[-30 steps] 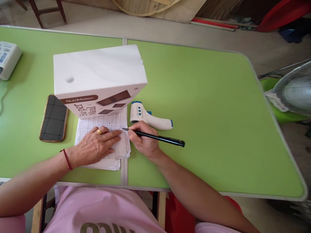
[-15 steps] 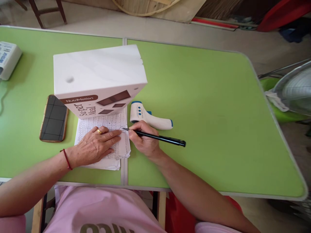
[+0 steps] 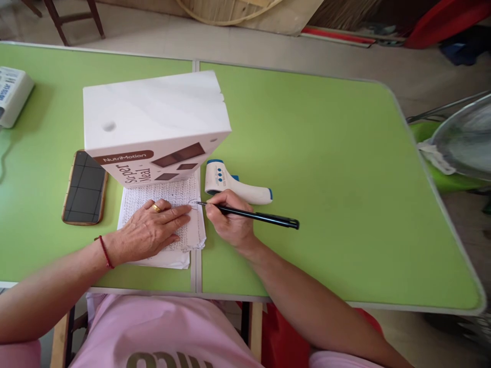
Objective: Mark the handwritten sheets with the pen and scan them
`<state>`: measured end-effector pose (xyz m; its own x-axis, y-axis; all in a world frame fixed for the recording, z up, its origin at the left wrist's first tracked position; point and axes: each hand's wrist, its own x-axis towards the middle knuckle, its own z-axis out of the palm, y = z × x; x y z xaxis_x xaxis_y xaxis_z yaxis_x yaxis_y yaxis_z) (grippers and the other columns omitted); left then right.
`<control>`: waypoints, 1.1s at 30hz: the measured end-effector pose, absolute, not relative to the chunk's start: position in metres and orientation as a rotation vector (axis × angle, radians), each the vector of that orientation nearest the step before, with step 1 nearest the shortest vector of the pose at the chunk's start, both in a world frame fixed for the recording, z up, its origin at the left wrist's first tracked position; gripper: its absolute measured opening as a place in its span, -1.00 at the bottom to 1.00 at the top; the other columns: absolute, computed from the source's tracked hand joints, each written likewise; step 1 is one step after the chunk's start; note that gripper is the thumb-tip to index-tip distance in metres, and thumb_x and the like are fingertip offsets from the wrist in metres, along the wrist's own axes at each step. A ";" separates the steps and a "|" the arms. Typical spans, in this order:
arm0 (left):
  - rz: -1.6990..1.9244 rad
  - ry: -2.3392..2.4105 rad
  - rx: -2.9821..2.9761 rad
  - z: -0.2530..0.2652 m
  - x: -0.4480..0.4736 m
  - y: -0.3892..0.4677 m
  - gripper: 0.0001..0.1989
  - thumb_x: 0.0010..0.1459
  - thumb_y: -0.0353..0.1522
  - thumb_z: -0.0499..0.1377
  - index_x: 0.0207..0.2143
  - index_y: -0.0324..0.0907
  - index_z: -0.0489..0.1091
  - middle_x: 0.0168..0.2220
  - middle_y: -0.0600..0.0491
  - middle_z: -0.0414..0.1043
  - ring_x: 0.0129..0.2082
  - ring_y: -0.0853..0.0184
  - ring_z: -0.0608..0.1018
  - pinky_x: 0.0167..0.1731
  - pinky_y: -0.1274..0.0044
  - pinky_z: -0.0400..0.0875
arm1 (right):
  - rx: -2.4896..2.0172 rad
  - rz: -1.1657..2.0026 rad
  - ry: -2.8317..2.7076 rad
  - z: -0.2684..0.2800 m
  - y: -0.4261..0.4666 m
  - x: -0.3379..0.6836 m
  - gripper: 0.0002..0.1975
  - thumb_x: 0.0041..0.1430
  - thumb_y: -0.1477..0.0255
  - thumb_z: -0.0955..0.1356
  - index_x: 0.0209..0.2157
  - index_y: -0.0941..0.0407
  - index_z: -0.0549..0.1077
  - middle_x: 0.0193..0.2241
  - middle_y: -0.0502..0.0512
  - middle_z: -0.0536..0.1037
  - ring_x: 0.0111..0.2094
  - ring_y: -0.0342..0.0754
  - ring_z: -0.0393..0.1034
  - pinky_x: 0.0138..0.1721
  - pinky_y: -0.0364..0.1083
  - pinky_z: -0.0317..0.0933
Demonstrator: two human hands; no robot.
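Observation:
My right hand (image 3: 231, 220) grips a black pen (image 3: 264, 217), its tip close to the right edge of a written sheet of paper (image 3: 134, 198); I cannot tell if the tip touches. Flat on the same sheet lies my left hand (image 3: 155, 227), fingers stretched toward the pen tip, a ring on one finger. The sheet is covered in rows of small handwriting and tops a small stack with curled corners. A white box (image 3: 153, 110) printed "NutriMotion" stands over the stack's far end and hides it. Just beyond my right hand lies a white and blue forehead thermometer (image 3: 238, 186).
Left of the papers a phone (image 3: 85, 189) in a brown-edged case lies on the green table (image 3: 326, 179). A white device (image 3: 13, 97) with a cable sits at the far left. A metal seam crosses the table under the papers. A fan-like round object (image 3: 466, 140) stands beyond the right edge.
My right hand and the pen have shifted slightly to the right, and the pen's back end reaches further right. My left hand stays in place on the paper.

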<state>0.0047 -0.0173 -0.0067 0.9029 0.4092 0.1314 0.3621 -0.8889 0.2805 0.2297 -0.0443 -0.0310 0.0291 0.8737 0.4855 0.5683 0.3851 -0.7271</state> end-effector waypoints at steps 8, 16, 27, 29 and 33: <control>0.274 0.584 2.819 -0.006 0.005 -0.018 -0.66 0.37 -0.37 0.10 0.15 -0.28 0.35 0.26 -0.05 0.35 -0.02 0.11 0.43 -0.16 0.33 0.35 | -1.264 0.381 -1.687 -0.031 -0.043 0.229 -0.85 0.10 0.55 0.31 -0.50 0.05 0.31 -0.68 -0.16 0.37 -0.68 -0.21 0.20 -0.63 -0.19 0.10; 0.254 0.579 2.820 -0.007 0.004 -0.017 -0.64 0.38 -0.36 0.08 0.16 -0.28 0.35 0.27 -0.06 0.33 -0.02 0.11 0.42 -0.13 0.30 0.37 | -1.312 0.370 -1.658 -0.031 -0.044 0.230 -0.84 0.10 0.52 0.30 -0.52 0.05 0.30 -0.69 -0.15 0.35 -0.69 -0.20 0.20 -0.63 -0.18 0.10; 0.265 0.577 2.821 -0.007 0.005 -0.018 -0.64 0.36 -0.37 0.11 0.16 -0.28 0.34 0.25 -0.09 0.35 -0.02 0.11 0.43 -0.12 0.32 0.35 | -1.273 0.443 -1.646 -0.032 -0.043 0.229 -0.87 0.10 0.53 0.31 -0.50 0.05 0.34 -0.66 -0.13 0.41 -0.67 -0.20 0.23 -0.63 -0.18 0.12; 0.252 0.578 2.822 -0.006 0.004 -0.018 -0.63 0.35 -0.37 0.12 0.17 -0.28 0.34 0.25 -0.10 0.34 0.00 0.11 0.43 -0.11 0.32 0.35 | -1.273 0.452 -1.649 -0.032 -0.043 0.229 -0.87 0.10 0.53 0.31 -0.49 0.05 0.34 -0.67 -0.13 0.40 -0.67 -0.20 0.22 -0.63 -0.18 0.12; 0.256 0.584 2.822 -0.006 0.005 -0.018 -0.64 0.36 -0.37 0.11 0.16 -0.27 0.34 0.26 -0.09 0.34 0.00 0.11 0.43 -0.11 0.32 0.36 | -1.269 0.444 -1.656 -0.032 -0.043 0.229 -0.86 0.11 0.52 0.31 -0.50 0.05 0.33 -0.68 -0.14 0.37 -0.68 -0.20 0.20 -0.63 -0.18 0.10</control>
